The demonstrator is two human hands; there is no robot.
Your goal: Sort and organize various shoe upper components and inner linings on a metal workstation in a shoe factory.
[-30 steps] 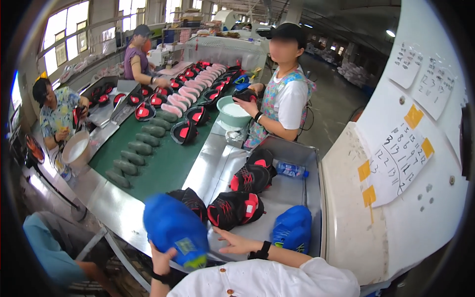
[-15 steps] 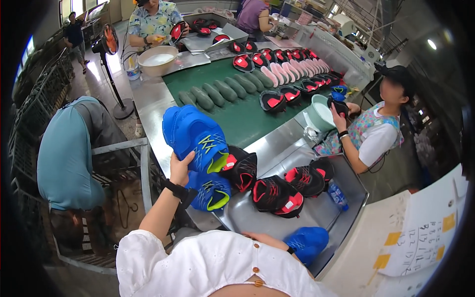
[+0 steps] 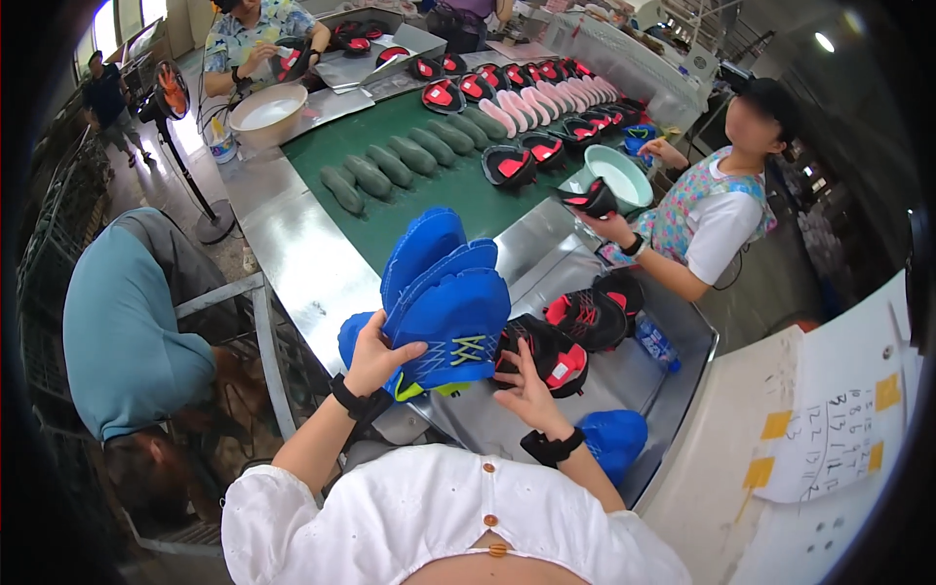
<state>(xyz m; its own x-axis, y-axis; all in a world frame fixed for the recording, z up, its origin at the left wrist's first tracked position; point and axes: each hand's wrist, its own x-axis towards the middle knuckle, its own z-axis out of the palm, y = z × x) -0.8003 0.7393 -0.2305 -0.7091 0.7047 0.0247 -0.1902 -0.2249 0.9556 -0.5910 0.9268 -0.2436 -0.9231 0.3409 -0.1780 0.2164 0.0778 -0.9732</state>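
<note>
Above the metal tray, my left hand (image 3: 378, 359) grips a stack of blue shoe uppers (image 3: 453, 312) by its left side, thumb across the front. The front one has yellow-green laces, and the rounded toes point up. My right hand (image 3: 534, 395) is open, fingers apart, close to the stack's lower right edge; whether a fingertip touches it I cannot tell. Just beyond those fingers lies a black and red shoe upper (image 3: 561, 366). Another blue upper (image 3: 614, 439) rests in the tray beyond my right wrist, partly covered by it.
A metal tray (image 3: 624, 395) holds black and red uppers and a blue bottle (image 3: 656, 341). Ahead, a green conveyor belt (image 3: 400, 219) carries rows of soles and uppers. One co-worker (image 3: 721, 214) stands at right beside a pale bowl (image 3: 619, 175); another person bends over a metal rack (image 3: 263, 341) at left.
My left hand has brought the blue uppers rightward, fanned and turned more upright. My right hand has risen from beside the lower blue upper toward the stack. The right co-worker's hands have moved apart.
</note>
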